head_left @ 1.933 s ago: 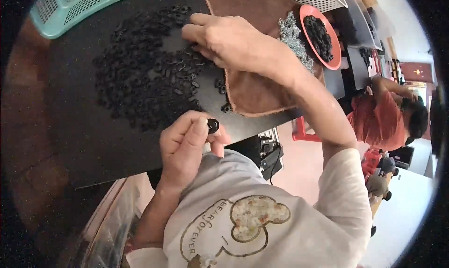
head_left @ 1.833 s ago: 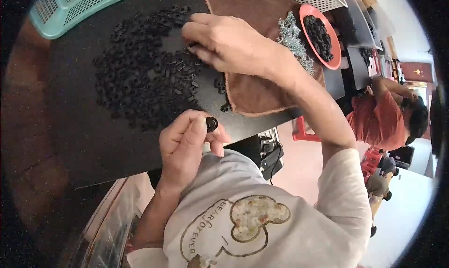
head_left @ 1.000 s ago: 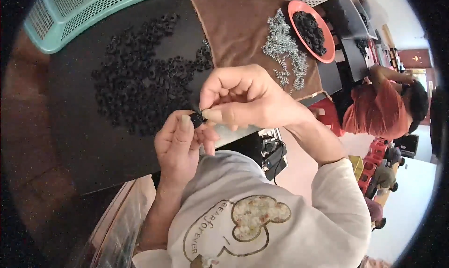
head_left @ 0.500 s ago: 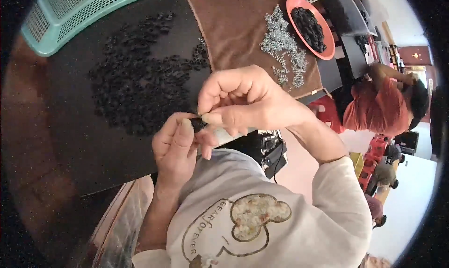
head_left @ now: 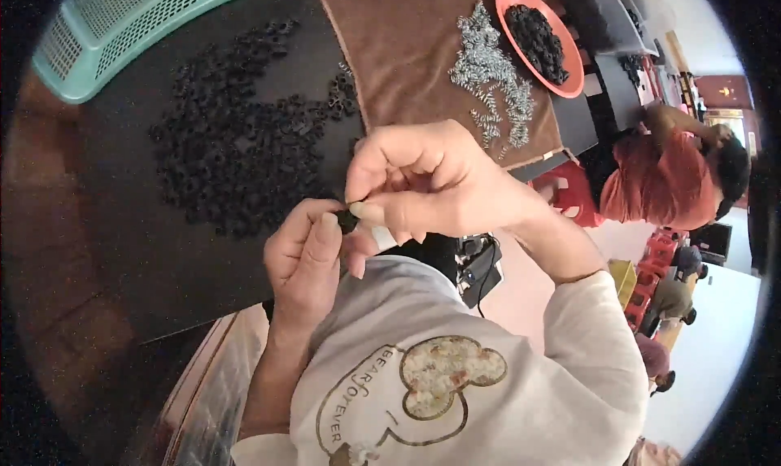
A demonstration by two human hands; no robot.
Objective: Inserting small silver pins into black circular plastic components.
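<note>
Since the earlier frames my right hand has come off the brown cloth and back toward my chest, where it now meets my left hand just past the near edge of the bench. Both hands are pressed together around one small black part: left thumb and forefinger pinch it from below, and right fingertips close on it from above. Whether the right hand also carries a second piece I cannot tell; its fingers hide that.

From here I judge the main risk is a drop. That part sits over the bench edge and my lap rather than over the surface, so a slip of either pinch would send it to the floor, not back onto the heap of black parts spread on the dark top. It is tiny and dark, hard to track against shadow. Pressing at a slant could also make it flick sideways out of the fingertips.

Farther out lie the silver springs on the cloth and an orange dish of black pieces. A teal basket stands at the far left, and a person in orange works beyond the bench.
</note>
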